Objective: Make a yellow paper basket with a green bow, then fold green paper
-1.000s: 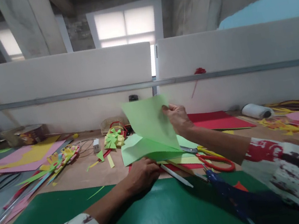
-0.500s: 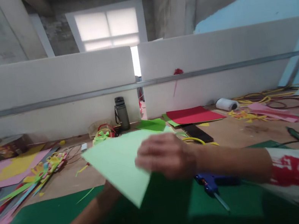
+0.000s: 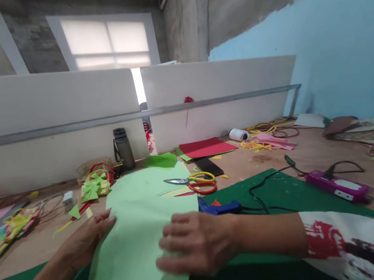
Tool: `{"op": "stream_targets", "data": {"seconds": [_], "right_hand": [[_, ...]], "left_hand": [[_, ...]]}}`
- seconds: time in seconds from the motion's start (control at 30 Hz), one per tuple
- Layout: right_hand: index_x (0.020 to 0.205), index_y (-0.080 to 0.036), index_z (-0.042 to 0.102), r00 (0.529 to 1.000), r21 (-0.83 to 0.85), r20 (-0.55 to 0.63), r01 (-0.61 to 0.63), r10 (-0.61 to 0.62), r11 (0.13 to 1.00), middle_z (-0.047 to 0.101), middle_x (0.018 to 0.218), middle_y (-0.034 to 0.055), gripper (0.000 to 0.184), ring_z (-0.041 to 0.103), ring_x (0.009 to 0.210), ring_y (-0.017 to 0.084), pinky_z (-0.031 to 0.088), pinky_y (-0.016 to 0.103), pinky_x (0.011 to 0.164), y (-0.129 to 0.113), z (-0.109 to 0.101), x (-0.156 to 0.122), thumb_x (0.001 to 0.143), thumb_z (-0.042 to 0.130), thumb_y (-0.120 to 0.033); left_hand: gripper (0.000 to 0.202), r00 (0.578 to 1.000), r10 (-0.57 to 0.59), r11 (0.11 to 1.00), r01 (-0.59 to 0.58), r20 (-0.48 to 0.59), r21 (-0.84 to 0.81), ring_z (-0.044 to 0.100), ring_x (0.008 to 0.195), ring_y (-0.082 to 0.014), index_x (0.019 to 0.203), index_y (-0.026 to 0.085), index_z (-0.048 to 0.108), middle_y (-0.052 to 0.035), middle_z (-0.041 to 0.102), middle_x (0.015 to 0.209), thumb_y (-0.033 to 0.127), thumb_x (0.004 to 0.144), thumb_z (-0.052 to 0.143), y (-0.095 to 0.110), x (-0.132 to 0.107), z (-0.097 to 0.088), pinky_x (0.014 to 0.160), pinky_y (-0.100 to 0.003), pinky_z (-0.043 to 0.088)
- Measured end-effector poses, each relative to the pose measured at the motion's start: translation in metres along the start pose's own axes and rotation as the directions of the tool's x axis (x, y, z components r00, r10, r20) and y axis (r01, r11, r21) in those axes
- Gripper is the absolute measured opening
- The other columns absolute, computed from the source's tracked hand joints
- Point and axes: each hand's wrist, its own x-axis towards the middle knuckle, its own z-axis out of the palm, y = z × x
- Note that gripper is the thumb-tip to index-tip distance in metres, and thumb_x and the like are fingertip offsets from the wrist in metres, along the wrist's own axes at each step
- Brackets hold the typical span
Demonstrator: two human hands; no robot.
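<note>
A pale green sheet of paper [image 3: 136, 264] lies before me, its left side curving up off the dark green mat [image 3: 261, 189]. My left hand [image 3: 91, 231] pinches the left edge of the sheet. Above its right part is my right hand [image 3: 200, 244], palm down, fingers stretched out and a little blurred; whether it touches the paper I cannot tell. Scissors [image 3: 199, 180] with yellow and red handles lie beyond, on pale green paper. A blue glue gun [image 3: 220, 207] rests beside the sheet, partly hidden by it.
A dark bottle [image 3: 123, 148] stands at the back. Near it are red paper [image 3: 206, 147], a black phone [image 3: 209, 167] and a paper flower [image 3: 96, 187]. On the right, a purple power strip [image 3: 338, 185] trails cables. A white roll [image 3: 238, 134] lies farther back.
The pale green sheet has come down from a raised, tilted position to lie nearer me. My left hand, hidden behind it before, now shows at its edge. The view has turned right.
</note>
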Motion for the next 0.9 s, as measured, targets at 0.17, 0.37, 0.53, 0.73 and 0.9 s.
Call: {"op": "stream_targets", "data": {"seconds": [0.17,0.37,0.53,0.73,0.9], "right_hand": [[0.116,-0.012,0.056,0.695,-0.034,0.185,-0.702,0.695,0.711,0.061,0.115,0.0138,0.027,0.056,0.106,0.022,0.046,0.04,0.088,0.061,0.007,-0.054,0.097,0.042,-0.025],[0.116,-0.017,0.056,0.384,-0.133,0.422,-0.87,0.822,0.475,0.059,0.115,0.0071,0.031,0.061,0.095,0.02,0.052,0.04,0.079,0.099,0.03,-0.087,0.09,0.056,-0.033],[0.119,-0.017,0.055,0.323,-0.144,0.478,-0.888,0.817,0.436,0.058,0.119,0.0082,0.032,0.06,0.099,0.021,0.051,0.042,0.082,0.1,0.041,-0.084,0.09,0.056,-0.032],[0.117,-0.017,0.056,0.255,-0.118,0.476,-0.93,0.842,0.349,0.058,0.118,0.0077,0.031,0.06,0.098,0.021,0.052,0.041,0.081,0.099,0.044,-0.087,0.09,0.056,-0.033],[0.119,-0.017,0.054,0.067,-0.171,0.302,-0.978,0.951,0.123,0.057,0.12,0.0085,0.033,0.059,0.1,0.021,0.051,0.043,0.083,0.125,0.033,-0.109,0.091,0.055,-0.033]], "left_hand": [[0.082,0.991,0.131,0.99,-0.131,-0.009,-0.043,0.071,0.077,-0.0248,0.133,0.022,0.045,-0.0079,0.073,0.1,0.025,0.061,0.084,0.001,0.003,-0.024,0.066,-0.031,0.059],[0.083,0.989,0.145,0.987,-0.145,-0.012,-0.074,0.071,0.08,-0.0274,0.135,0.023,0.045,-0.0076,0.074,0.099,0.026,0.061,0.083,-0.007,0.007,-0.018,0.066,-0.032,0.06],[0.082,0.994,0.103,0.99,-0.098,0.04,-0.1,0.069,0.092,-0.0299,0.138,0.022,0.041,-0.0094,0.072,0.106,0.026,0.066,0.08,-0.016,0.011,-0.017,0.077,-0.035,0.058],[0.091,0.998,0.065,0.995,-0.066,-0.025,-0.077,0.07,0.086,-0.0319,0.14,0.022,0.035,-0.0092,0.073,0.103,0.026,0.063,0.082,-0.02,0.015,-0.023,0.071,-0.036,0.059],[0.093,0.999,0.042,0.995,-0.042,0.002,-0.089,0.07,0.085,-0.0333,0.142,0.021,0.03,-0.0085,0.074,0.099,0.026,0.065,0.081,-0.021,0.016,-0.024,0.069,-0.037,0.058]]}}
